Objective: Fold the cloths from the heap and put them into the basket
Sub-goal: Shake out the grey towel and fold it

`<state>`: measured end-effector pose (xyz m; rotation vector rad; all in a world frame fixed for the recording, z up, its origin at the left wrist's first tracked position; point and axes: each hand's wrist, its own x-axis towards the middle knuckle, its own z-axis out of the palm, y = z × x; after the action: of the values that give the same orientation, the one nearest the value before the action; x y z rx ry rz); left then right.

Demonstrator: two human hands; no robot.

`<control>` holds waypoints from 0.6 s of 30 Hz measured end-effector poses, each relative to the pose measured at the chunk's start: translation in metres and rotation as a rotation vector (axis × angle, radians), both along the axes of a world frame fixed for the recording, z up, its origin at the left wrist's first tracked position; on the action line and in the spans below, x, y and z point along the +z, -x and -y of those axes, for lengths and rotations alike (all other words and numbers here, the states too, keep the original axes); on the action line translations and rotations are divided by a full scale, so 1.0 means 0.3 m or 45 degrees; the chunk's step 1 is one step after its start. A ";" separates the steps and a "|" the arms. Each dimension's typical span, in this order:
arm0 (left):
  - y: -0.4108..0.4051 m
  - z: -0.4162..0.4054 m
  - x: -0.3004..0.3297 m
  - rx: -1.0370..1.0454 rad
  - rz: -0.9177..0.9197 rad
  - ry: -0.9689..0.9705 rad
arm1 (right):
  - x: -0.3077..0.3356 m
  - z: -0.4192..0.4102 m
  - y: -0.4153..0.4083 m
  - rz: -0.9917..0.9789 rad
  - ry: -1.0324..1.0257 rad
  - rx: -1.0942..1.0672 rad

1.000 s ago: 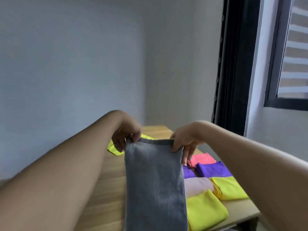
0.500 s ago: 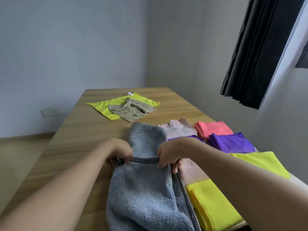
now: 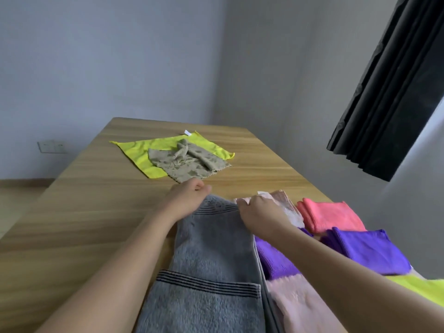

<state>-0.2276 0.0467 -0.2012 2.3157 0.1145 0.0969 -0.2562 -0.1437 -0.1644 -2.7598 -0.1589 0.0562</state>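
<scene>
Because the grey towel [image 3: 211, 258] needs a flat bed before I double it again, I have it laid lengthwise on the table [image 3: 79, 219], its far striped end out by my hands and its near end already turned up over itself, the dark stripes showing across the fold. My left hand [image 3: 185, 200] sits at the far left corner, fingers loosely curled; I think thumb and forefinger are pinching the hem there, but the corner is hidden under my hand and I cannot say for sure. My right hand [image 3: 258, 213] is at the far right corner, fingers curled down onto the edge, holding it so the towel lies square and does not creep toward the folded cloths beside it. Those sit in rows on the right so each finished piece stays apart from the unfolded ones: a pink cloth [image 3: 286, 207] just past my right hand, a coral one [image 3: 329, 215], two purple ones [image 3: 370, 251], and a pale pink one [image 3: 302, 306] touching the towel's right edge. Further off, the heap is down to a yellow cloth [image 3: 144, 152] spread flat with a tan patterned cloth [image 3: 189, 164] crumpled on top, kept well clear of my working space. No basket is in view.
</scene>
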 end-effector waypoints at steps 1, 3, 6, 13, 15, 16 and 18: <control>-0.022 -0.005 -0.011 -0.025 -0.046 -0.024 | -0.013 -0.009 -0.018 -0.013 -0.062 -0.019; -0.047 -0.020 -0.025 -0.085 -0.179 -0.086 | -0.036 -0.031 -0.043 -0.053 -0.139 0.018; -0.057 -0.049 -0.021 -0.180 -0.290 -0.270 | -0.044 -0.059 -0.056 -0.098 -0.230 0.077; -0.021 -0.102 0.052 -0.276 -0.403 -0.454 | -0.047 -0.113 -0.113 -0.408 -0.790 -0.065; -0.007 -0.096 0.074 -0.298 -0.496 -0.528 | -0.043 -0.120 -0.118 -0.521 -1.079 -0.096; -0.001 -0.095 0.084 -0.305 -0.529 -0.558 | -0.038 -0.126 -0.118 -0.564 -1.216 -0.104; 0.004 -0.099 0.103 -0.316 -0.579 -0.586 | -0.026 -0.133 -0.118 -0.571 -1.393 -0.096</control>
<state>-0.2289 0.0764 -0.1704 2.7509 0.0330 -0.5877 -0.2210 -0.1039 -0.1723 -1.6086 0.0388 0.4233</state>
